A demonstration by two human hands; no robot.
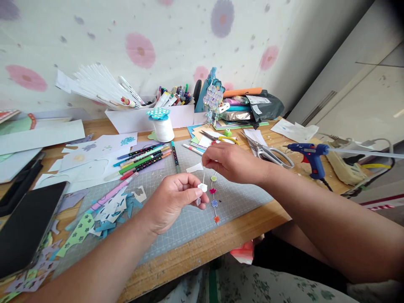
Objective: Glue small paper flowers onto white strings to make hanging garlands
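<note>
My left hand (pixel 175 198) is closed in a pinch on a small white paper flower (pixel 202 187) threaded on a thin white string. My right hand (pixel 232 162) pinches the top of the string above it. A second strand with several small coloured paper flowers (pixel 214 198) hangs beside it, down to an orange one (pixel 216 219). Both hands hover over the grey cutting mat (pixel 189 219) on the wooden table.
Felt pens (pixel 143 160) lie behind the mat, cut paper scraps (pixel 104 210) at left, a dark tablet (pixel 25 227) far left. Scissors (pixel 268 153) and a blue glue gun (pixel 311 158) lie at right. A white thread spool (pixel 163 126) and pen boxes stand at the back.
</note>
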